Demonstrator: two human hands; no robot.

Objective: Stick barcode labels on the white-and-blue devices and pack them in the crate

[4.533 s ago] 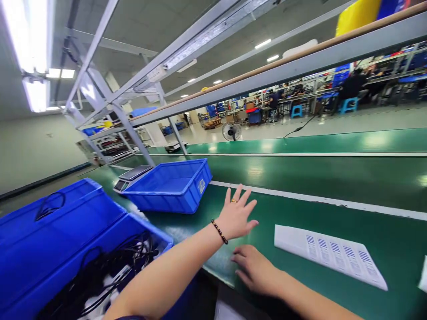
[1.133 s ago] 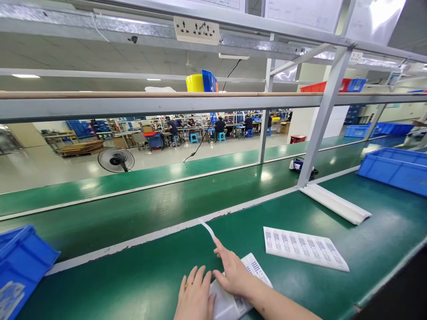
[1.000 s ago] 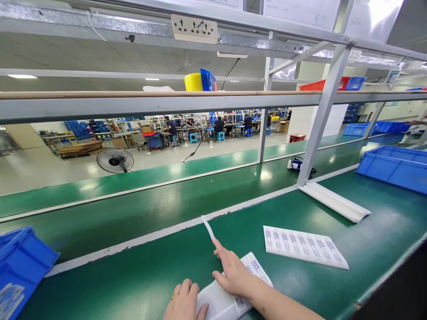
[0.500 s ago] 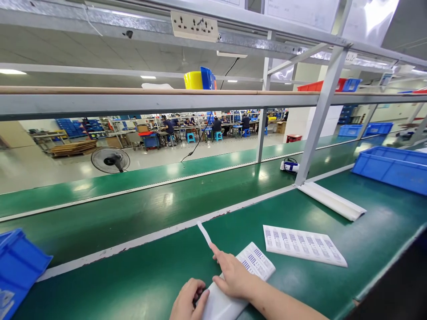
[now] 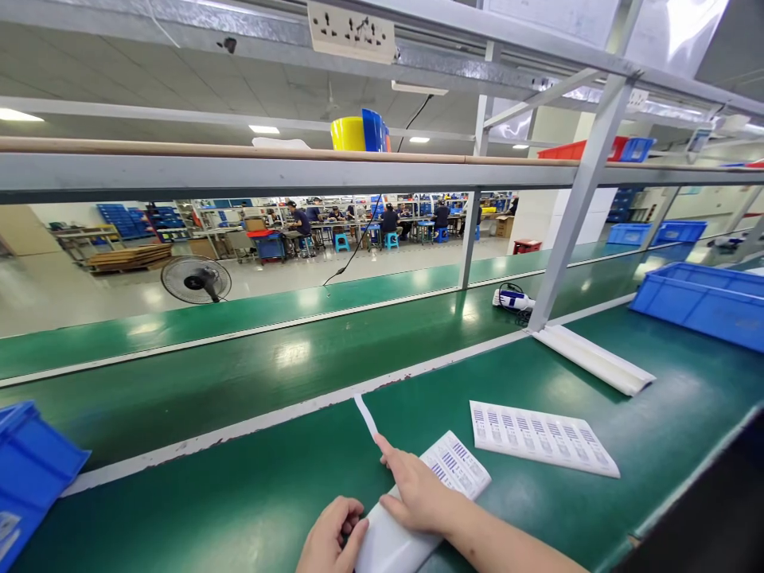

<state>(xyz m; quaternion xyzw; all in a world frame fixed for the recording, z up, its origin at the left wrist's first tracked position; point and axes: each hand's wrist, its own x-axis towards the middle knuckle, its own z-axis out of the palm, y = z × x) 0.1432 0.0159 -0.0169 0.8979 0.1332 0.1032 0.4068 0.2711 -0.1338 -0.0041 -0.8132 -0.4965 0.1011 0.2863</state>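
Note:
A white label sheet (image 5: 457, 469) with rows of printed labels lies slanted at the near edge, its lower part blank and glossy. My right hand (image 5: 418, 492) rests across this sheet, thumb on its surface. A narrow white strip (image 5: 365, 415) sticks out from the right index fingertip; the grip on it is partly hidden. At the sheet's lower left edge, my left hand (image 5: 335, 533) is curled, thumb close to the fingertips; what lies between them cannot be made out. A second label sheet (image 5: 543, 438) lies flat to the right, touched by neither hand.
A folded white sheet or channel (image 5: 594, 360) lies by the metal post (image 5: 576, 207). Blue bins stand at right (image 5: 704, 306) and left (image 5: 41, 477). A white-and-blue corded device (image 5: 513, 299) rests behind the post. A shelf beam (image 5: 239, 173) crosses ahead. A fan (image 5: 196, 278) stands beyond.
The view has shifted slightly. Both hands keep nearly the same pose on the sheet, the left having moved a little to the left. The strip remains at the right fingertip.

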